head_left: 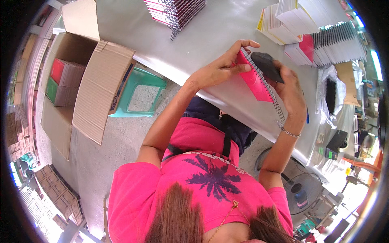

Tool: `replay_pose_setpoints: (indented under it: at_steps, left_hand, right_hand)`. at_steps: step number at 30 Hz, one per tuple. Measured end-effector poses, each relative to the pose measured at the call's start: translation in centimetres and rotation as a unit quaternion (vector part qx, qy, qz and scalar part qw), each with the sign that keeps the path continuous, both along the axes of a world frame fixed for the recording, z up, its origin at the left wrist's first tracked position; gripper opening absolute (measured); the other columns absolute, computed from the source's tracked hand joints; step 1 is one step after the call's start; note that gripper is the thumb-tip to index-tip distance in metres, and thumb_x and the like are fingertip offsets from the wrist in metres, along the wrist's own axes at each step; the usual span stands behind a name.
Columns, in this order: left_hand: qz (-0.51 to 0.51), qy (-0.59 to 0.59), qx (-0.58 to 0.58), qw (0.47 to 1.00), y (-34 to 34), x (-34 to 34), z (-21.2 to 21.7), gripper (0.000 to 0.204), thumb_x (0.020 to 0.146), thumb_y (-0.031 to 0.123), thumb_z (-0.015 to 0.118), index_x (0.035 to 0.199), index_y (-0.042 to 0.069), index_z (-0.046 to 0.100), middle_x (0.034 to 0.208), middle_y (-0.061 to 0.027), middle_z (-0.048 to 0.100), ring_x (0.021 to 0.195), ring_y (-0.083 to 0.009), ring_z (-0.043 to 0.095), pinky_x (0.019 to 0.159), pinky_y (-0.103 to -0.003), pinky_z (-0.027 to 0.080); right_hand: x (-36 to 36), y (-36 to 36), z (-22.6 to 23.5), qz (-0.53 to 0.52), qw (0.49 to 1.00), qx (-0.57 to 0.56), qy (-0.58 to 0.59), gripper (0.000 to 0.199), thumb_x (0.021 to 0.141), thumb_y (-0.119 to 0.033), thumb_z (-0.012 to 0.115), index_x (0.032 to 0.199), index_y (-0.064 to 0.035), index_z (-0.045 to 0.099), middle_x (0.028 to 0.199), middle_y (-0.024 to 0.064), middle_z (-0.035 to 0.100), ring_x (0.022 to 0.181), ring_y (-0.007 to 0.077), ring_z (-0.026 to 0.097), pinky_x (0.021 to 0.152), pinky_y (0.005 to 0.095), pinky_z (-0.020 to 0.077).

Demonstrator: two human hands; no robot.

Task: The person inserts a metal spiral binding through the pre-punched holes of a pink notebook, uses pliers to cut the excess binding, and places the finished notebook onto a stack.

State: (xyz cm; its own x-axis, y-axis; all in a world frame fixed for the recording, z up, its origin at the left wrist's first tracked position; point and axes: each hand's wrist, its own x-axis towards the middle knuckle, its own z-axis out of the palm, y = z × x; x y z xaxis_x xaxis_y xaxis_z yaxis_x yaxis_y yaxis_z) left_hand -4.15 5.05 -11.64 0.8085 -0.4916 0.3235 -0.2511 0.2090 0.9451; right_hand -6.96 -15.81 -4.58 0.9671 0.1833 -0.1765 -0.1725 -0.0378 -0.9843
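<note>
A small notebook with a bright pink cover is held tilted above the grey table. My left hand is closed on its upper end, thumb on the cover. Along its edge runs a dark wire coil, whose loose lower end sticks out past the cover towards my right wrist. In my right hand is a flat black piece, pressed close against the coil side; its exact kind I cannot make out. The fingertips of that hand are partly hidden behind it.
Spiral notebooks are stacked at the far side. More bound books and loose page blocks stand at the far right. Left of the table are an open cardboard box with books and a green stool. A fan stands lower right.
</note>
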Motion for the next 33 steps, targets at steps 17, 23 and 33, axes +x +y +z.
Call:
replay_pose_setpoints:
  at_steps: [17, 23, 33]
  left_hand:
    - [-0.003, 0.014, 0.0, 1.0, 0.0, -0.2, 0.3, 0.049, 0.097, 0.018, 0.053, 0.143, 0.013, 0.035, 0.119, -0.0071, 0.039, 0.116, -0.0153, 0.039, 0.103, -0.028, 0.029]
    - [0.006, 0.017, 0.006, 1.0, 0.0, -0.3, 0.5, 0.047, 0.097, 0.015, 0.052, 0.141, 0.013, 0.038, 0.121, -0.0069, 0.039, 0.117, -0.0149, 0.038, 0.104, -0.028, 0.029]
    - [-0.025, 0.064, -0.034, 0.997, 0.0, -0.3, 1.0, 0.048, 0.096, 0.014, 0.053, 0.142, 0.012, 0.037, 0.118, -0.0043, 0.039, 0.115, -0.0131, 0.04, 0.104, -0.026, 0.03]
  right_hand:
    - [1.4, -0.7, 0.2, 0.06, 0.988, -0.127, -0.063, 0.054, 0.097, -0.043, 0.053, 0.111, 0.0084, 0.061, 0.09, 0.0104, 0.063, 0.079, 0.0159, 0.057, 0.074, 0.0302, 0.0465]
    - [1.4, -1.0, -1.1, -0.019, 1.0, -0.002, 0.022, 0.039, 0.092, -0.034, 0.065, 0.103, 0.0034, 0.068, 0.093, 0.0053, 0.065, 0.084, 0.0108, 0.059, 0.075, 0.0254, 0.0479]
    - [2.0, -0.5, -1.6, 0.016, 0.996, -0.087, -0.006, 0.036, 0.092, -0.032, 0.066, 0.104, 0.0015, 0.069, 0.097, 0.0051, 0.066, 0.089, 0.0115, 0.06, 0.078, 0.0266, 0.0494]
